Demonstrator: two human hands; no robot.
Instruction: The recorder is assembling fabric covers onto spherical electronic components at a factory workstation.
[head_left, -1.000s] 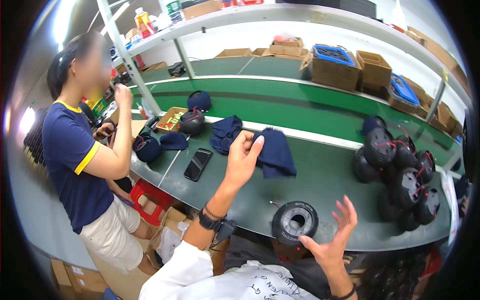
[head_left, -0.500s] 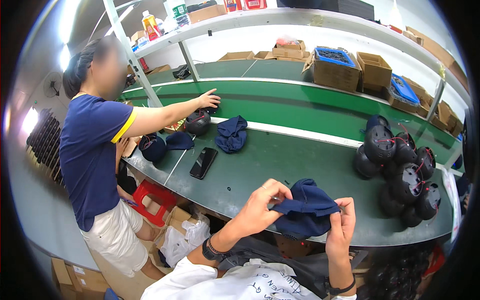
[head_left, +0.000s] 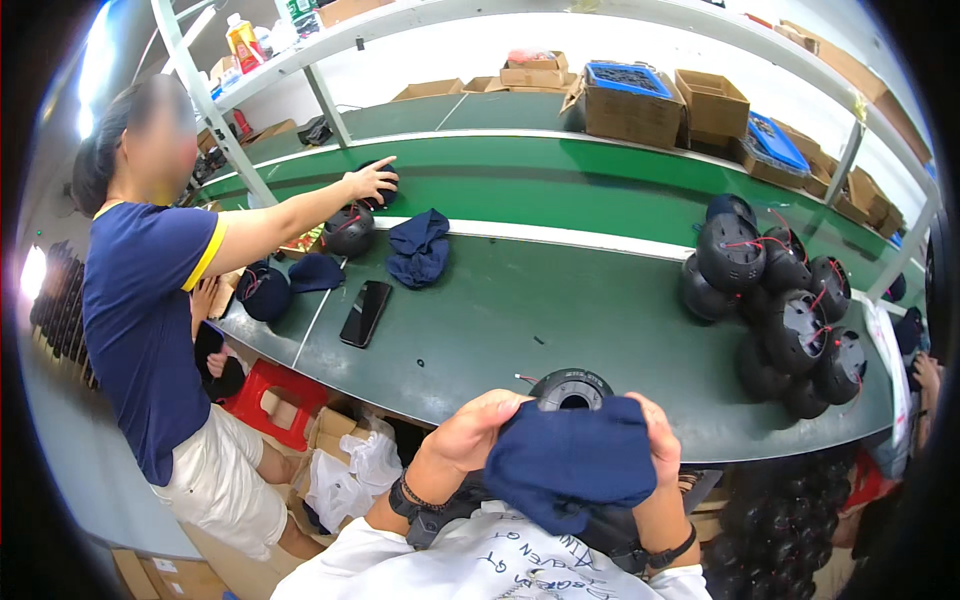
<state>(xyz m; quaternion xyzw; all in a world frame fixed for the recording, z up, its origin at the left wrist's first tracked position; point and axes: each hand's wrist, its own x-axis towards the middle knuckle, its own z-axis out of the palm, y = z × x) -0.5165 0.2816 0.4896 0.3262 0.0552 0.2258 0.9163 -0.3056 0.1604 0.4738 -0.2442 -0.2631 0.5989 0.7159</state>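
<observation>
Between my two hands a navy blue cloth cap [head_left: 572, 462] is stretched in front of my chest, at the near edge of the table. My left hand [head_left: 472, 432] grips its left edge, fingers closed. The other edge is pinched in my right hand [head_left: 656, 440]. Just beyond the cloth shows the top of a black round shell [head_left: 573, 380] with a hole and a thin wire; the cloth hides its lower part. Whether the shell rests on the table or against the cloth, I cannot tell.
Several black round shells [head_left: 800, 325] with red wires are piled at the right of the green table [head_left: 480, 330]. A phone [head_left: 366, 313] and a crumpled navy cloth [head_left: 419, 247] lie left. A co-worker [head_left: 150, 290] reaches over a dark round piece [head_left: 380, 184]. Boxes [head_left: 632, 115] stand behind.
My hands have drawn the cap nearer my body and spread it wider. A black round shell now shows beyond it. The view has shifted, and the co-worker's hand now rests on a dark round piece.
</observation>
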